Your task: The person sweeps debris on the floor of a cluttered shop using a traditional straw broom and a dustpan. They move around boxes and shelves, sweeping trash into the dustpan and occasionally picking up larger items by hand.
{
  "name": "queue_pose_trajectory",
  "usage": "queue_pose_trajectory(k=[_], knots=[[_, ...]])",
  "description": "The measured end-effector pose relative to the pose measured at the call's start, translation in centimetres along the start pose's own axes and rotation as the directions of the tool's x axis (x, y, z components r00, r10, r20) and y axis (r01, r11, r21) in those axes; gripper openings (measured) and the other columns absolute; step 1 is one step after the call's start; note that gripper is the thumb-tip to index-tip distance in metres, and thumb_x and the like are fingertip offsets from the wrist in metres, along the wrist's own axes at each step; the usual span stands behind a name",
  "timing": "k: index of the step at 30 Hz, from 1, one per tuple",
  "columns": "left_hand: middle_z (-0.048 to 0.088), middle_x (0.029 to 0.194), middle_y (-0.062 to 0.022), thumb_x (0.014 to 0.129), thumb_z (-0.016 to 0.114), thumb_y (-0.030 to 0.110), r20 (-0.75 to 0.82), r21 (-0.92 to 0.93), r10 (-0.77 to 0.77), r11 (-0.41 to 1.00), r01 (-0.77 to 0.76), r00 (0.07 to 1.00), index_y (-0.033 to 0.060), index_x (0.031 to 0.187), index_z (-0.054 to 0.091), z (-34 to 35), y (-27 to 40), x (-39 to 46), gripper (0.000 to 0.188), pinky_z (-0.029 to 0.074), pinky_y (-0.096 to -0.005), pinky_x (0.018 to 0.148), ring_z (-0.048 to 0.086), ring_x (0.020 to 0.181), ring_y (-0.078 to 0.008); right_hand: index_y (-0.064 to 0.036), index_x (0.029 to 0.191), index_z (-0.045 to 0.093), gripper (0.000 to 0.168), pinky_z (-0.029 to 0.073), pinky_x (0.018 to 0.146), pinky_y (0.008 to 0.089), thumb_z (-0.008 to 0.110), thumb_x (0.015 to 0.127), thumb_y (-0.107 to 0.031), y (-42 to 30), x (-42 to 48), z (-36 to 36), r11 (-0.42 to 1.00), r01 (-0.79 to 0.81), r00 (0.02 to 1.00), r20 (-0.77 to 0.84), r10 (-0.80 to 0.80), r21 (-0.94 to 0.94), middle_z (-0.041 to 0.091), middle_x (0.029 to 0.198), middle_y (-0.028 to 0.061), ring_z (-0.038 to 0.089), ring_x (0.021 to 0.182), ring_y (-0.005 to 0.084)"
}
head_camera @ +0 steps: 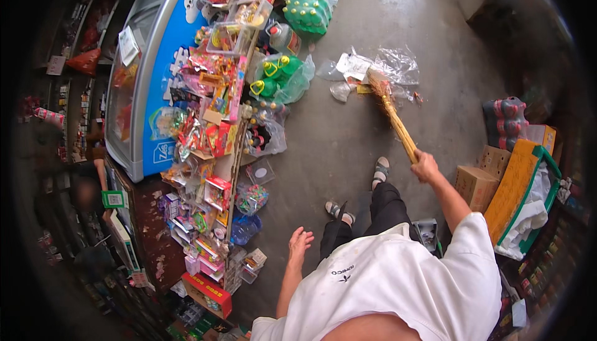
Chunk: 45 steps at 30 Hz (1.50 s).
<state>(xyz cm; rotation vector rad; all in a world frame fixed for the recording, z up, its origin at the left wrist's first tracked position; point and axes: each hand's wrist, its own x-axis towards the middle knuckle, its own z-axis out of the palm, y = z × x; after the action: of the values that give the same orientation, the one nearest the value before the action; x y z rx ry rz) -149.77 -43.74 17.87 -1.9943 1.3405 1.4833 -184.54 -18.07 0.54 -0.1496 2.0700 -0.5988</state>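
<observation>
My right hand [425,166] grips the handle end of a straw broom [399,124], held at arm's length to the front right. The broom's bristles lie against a heap of litter on the grey floor. In that heap are clear plastic wrapping [402,65], a crumpled white sheet [353,65] and a clear plastic bag [341,91]. Small orange scraps [416,98] lie just right of the bristles. My left hand [300,242] hangs at my left side with its fingers apart, holding nothing, near the low end of the goods display.
Packed snacks cover a long display [235,154] on the left, beside a blue chest freezer [161,84]. Bagged green bottles [280,77] stand on the floor there. Cardboard boxes [475,187] and a yellow-green crate [510,196] stand right. A person [86,192] is at the far left.
</observation>
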Motion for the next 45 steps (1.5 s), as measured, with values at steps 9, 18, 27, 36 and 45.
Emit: queue_pose_trajectory(k=[9,18,27,36,45], knots=[[0.058,0.103,-0.0111,0.085,0.045,0.024,0.041,0.195,-0.047,0.98,0.038,0.998,0.004,0.124,0.036,4.3,5.8,1.4,0.045,0.044,-0.029,0.069,0.058,0.087,-0.0175,-0.008,0.112,0.052,0.05,0.046,0.071,0.033,0.06,0.063,-0.013,-6.9,0.1,5.1,0.936,0.066,0.955,0.249,-0.159,0.346,0.061,0.088,0.0177,0.06,0.081,0.0254],[0.059,0.101,-0.0126,0.085,0.045,0.022,0.017,0.245,-0.023,0.969,0.019,1.0,0.0029,0.123,0.037,1.4,12.8,6.6,0.044,0.044,-0.0278,0.066,0.059,0.084,-0.0185,-0.012,0.112,0.054,0.055,0.048,0.045,0.0327,0.065,0.059,-0.006,-17.0,11.7,8.5,0.884,-0.184,0.912,0.411,-0.01,0.429,0.059,0.071,0.0102,0.057,0.053,0.0187],[0.059,0.099,-0.0122,0.085,0.045,0.023,0.018,0.231,-0.035,0.972,0.03,0.999,0.0038,0.122,0.038,-3.1,20.2,12.4,0.043,0.045,-0.0282,0.064,0.06,0.082,-0.0178,-0.001,0.123,0.04,0.066,0.049,0.061,0.0325,0.063,0.062,-0.007,-13.6,15.5,1.6,0.789,-0.231,0.966,0.039,0.255,0.569,0.06,0.088,0.0158,0.06,0.069,0.0216],[0.059,0.101,-0.0119,0.084,0.046,0.024,0.049,0.251,-0.029,0.968,0.016,0.998,0.0031,0.122,0.038,-2.7,27.6,16.7,0.044,0.045,-0.029,0.066,0.059,0.083,-0.0174,-0.009,0.115,0.049,0.054,0.045,0.078,0.0333,0.06,0.063,-0.015,-25.9,17.7,-0.3,0.891,-0.114,0.993,0.07,0.092,0.44,0.059,0.095,0.018,0.058,0.09,0.0279],[0.058,0.102,-0.0107,0.085,0.044,0.022,0.057,0.341,0.018,0.939,-0.036,0.998,0.0045,0.123,0.037,3.0,39.7,21.4,0.043,0.044,-0.0284,0.068,0.058,0.088,-0.0176,-0.003,0.116,0.047,0.056,0.048,0.044,0.0343,0.062,0.062,-0.002,-27.5,33.9,-2.9,0.532,-0.344,0.938,0.301,0.17,0.774,0.06,0.078,0.014,0.059,0.059,0.0225]])
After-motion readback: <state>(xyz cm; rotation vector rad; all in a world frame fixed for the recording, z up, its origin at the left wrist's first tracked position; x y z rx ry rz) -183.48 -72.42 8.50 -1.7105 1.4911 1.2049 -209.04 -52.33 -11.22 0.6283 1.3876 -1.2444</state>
